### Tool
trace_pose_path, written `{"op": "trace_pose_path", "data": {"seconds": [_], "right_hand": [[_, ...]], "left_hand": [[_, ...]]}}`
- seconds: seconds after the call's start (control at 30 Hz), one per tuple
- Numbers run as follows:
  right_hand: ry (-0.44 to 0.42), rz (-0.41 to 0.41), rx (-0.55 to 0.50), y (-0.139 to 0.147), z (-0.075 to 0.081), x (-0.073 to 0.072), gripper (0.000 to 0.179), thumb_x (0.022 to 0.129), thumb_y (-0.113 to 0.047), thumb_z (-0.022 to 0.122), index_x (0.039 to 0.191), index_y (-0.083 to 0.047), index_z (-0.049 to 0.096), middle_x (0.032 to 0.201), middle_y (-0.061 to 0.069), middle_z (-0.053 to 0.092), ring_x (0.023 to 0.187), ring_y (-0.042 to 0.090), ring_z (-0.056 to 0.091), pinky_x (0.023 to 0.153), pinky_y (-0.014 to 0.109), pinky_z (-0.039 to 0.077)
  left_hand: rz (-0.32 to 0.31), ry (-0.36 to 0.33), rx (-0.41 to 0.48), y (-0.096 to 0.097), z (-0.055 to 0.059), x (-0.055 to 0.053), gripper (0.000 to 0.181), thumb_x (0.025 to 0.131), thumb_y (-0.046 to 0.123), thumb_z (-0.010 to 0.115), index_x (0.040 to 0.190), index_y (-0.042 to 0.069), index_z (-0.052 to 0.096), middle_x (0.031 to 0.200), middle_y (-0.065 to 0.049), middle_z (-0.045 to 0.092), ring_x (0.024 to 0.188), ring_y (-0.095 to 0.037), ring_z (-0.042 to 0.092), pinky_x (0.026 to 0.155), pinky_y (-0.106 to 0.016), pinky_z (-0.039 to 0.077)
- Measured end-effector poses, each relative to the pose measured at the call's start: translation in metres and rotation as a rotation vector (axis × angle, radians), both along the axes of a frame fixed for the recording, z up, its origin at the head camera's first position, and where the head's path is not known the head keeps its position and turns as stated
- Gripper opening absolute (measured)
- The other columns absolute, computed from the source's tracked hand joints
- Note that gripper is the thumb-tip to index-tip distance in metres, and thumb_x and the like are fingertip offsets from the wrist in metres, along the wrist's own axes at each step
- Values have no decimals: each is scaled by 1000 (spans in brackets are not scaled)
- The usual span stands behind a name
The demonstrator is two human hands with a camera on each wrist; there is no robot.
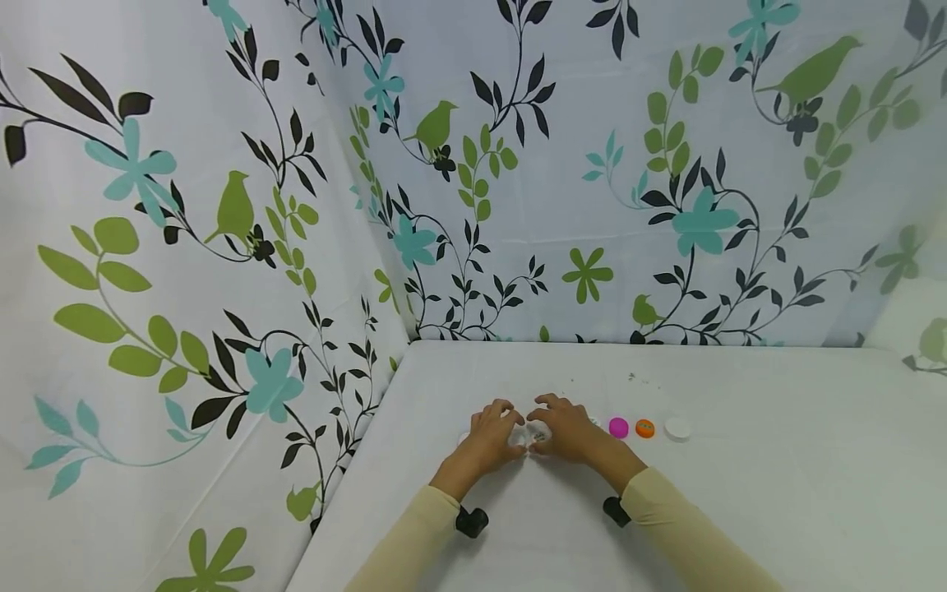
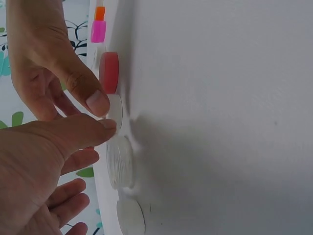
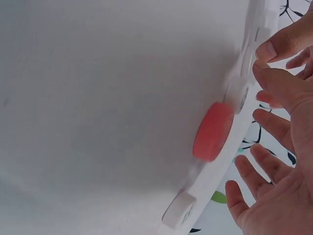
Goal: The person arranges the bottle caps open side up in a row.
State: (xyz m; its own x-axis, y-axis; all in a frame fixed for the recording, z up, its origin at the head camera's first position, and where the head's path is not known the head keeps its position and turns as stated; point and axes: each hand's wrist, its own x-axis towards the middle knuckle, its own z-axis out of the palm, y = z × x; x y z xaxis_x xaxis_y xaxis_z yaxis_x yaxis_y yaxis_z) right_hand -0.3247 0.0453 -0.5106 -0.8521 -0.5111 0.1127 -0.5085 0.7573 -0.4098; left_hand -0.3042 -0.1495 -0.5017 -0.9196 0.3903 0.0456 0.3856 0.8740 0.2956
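Row of small round plastic caps on white cloth-covered table, seen from head and both wrists. Left hand and right hand side by side at middle of row, thumbs meeting over small white round cap; both thumb tips touching its rim, remaining fingers of each hand loosely spread and raised clear of table. Whether cap is pinched or merely touched: cannot tell. Small white round cap lying flat on table, just beside red round disc-shaped cap on right-hand side and clear ribbed round lid on left-hand side. Further along from red round disc-shaped cap, away from hands: magenta round cap, orange round cap, white flat round cap, each apart from its neighbour. Floral-printed white curtain with green birds and teal flowers behind and left of table.
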Motion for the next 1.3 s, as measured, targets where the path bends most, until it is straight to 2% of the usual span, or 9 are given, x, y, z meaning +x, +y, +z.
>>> {"op": "trace_pose_path", "data": {"seconds": [0.2, 0.4, 0.97, 1.3], "right_hand": [[19, -10, -3, 13, 4, 3, 38, 87, -28, 88, 120, -14, 76, 149, 19, 56, 137, 43, 53, 102, 69, 44], [34, -9, -2, 15, 0, 5, 27, 89, -24, 86, 113, -16, 79, 148, 19, 58, 136, 43, 53, 101, 69, 43], [72, -11, -12, 13, -8, 6, 20, 90, -18, 85, 108, -14, 79, 142, 19, 62, 133, 41, 56, 96, 66, 44], [66, -2, 7, 13, -1, 5, 20, 93, -22, 82, 111, -14, 79, 145, 18, 60, 136, 41, 54, 100, 66, 44]], "left_hand": [[-8, 4, 18, 13, 0, 0, 37, 96, 30, 80, 125, 12, 69, 146, -13, 52, 138, -33, 49, 111, -51, 39], [8, 16, 4, 24, 0, -3, 32, 93, 28, 83, 118, 12, 72, 145, -13, 55, 138, -33, 50, 111, -51, 40], [-3, 62, -14, 28, -8, -5, 20, 93, 25, 82, 107, 12, 75, 139, -12, 57, 130, -33, 55, 102, -50, 43], [2, 65, -15, 26, -5, -5, 25, 94, 28, 82, 112, 13, 75, 141, -11, 57, 132, -32, 54, 102, -48, 42]]}}
